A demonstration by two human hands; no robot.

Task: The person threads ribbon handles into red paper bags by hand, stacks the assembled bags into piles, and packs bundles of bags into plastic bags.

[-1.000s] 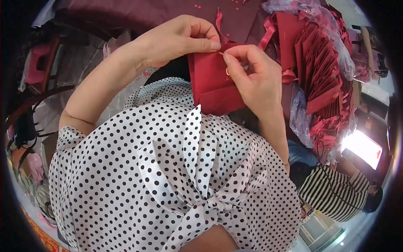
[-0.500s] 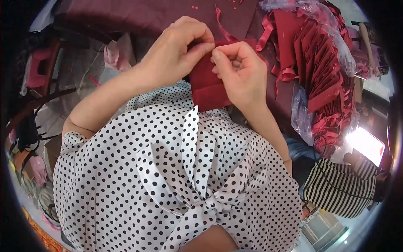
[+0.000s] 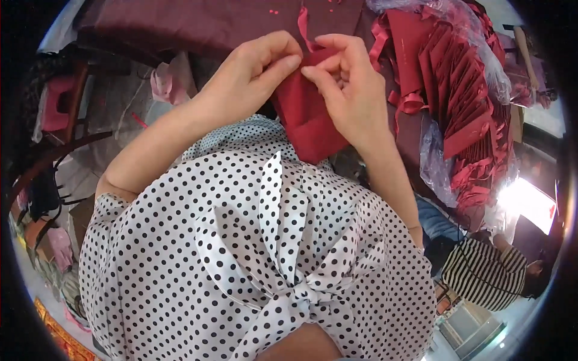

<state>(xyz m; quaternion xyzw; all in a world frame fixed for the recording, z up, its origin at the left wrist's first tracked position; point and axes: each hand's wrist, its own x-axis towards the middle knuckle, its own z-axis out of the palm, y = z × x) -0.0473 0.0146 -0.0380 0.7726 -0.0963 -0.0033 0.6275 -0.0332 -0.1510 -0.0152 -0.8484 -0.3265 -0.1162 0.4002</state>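
Observation:
A dark red folded paper piece, which looks like a flat gift bag (image 3: 313,129), hangs slantwise between my hands, its lower end by my lap. At its upper left edge my left hand (image 3: 256,69) is closed, thumb and forefinger pinching the edge. My right hand (image 3: 359,90) has its thumb against the bag's upper part and the other fingers curled; its forefinger is raised away from the thumb. Whatever small part lies between the fingertips is too fine to make out. A thin red ribbon (image 3: 303,24) runs down the table just beyond the bag.
On the right lies a fanned stack of dark red folded bags (image 3: 454,78) with red ribbon bows (image 3: 412,103) and clear plastic wrap (image 3: 436,162). A maroon cloth (image 3: 211,24) covers the table. Another person in a striped top (image 3: 484,274) sits at the lower right.
My right forefinger has lifted away from its thumb. The bag has tilted, its lower end swinging to the right. My left hand has shifted slightly down and left.

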